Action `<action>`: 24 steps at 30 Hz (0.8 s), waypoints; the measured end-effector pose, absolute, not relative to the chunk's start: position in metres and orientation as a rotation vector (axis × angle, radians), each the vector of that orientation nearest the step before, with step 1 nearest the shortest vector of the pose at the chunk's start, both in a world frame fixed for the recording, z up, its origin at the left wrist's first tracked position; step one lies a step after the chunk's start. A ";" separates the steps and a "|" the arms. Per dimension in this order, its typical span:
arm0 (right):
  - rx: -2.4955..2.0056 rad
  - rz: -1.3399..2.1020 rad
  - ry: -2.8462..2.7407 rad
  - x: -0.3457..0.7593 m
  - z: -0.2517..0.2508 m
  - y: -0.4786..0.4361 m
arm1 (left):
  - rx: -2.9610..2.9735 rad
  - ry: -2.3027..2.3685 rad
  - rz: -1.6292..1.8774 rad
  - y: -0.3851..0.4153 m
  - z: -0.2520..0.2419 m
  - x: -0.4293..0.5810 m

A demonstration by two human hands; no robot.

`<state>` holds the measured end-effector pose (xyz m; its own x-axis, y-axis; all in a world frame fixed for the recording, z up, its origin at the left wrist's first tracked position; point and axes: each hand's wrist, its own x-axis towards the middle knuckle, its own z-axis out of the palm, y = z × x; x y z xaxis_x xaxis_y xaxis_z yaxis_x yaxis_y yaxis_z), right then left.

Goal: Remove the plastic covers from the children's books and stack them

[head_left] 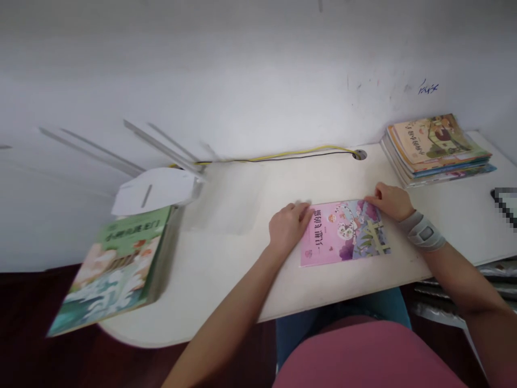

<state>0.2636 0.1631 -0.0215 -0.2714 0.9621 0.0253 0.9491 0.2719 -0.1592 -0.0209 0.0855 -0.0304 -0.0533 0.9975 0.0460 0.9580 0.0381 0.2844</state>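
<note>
A pink picture book (329, 237) with a cat and flowers on its cover lies closed and flat on the white desk (218, 269), turned sideways to me. My left hand (288, 227) grips its upper left edge, fingers curled and thumb at the cover. At the upper right corner, my right hand (391, 201) pinches the book between thumb and fingers. A grey band (426, 231) wraps my right wrist.
At the back right sits a stack of picture books (434, 143). A green-covered pile of books (117, 264) stands at the left, beside a white router (155, 188) with antennas. Cables (283, 155) run along the wall into a desk hole (359, 154). A dark-edged device (504, 205) lies far right.
</note>
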 end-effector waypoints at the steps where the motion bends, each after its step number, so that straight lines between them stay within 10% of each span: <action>1: -1.746 0.093 -2.422 0.260 -0.021 0.160 | 2.106 2.144 0.358 0.086 -0.031 -0.020; 9: -0.830 -0.008 -2.841 0.196 -0.033 0.114 | 2.287 2.107 0.465 0.088 -0.037 -0.020; 24: -1.189 -0.015 -2.787 0.269 -0.051 0.123 | 2.259 2.164 0.295 0.089 -0.036 -0.018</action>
<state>0.2685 0.1227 -0.0514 -0.6865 0.7193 0.1065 0.7204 0.6927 -0.0344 -0.0185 0.0891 -0.0362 0.0340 0.9902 0.1355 0.9903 -0.0516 0.1287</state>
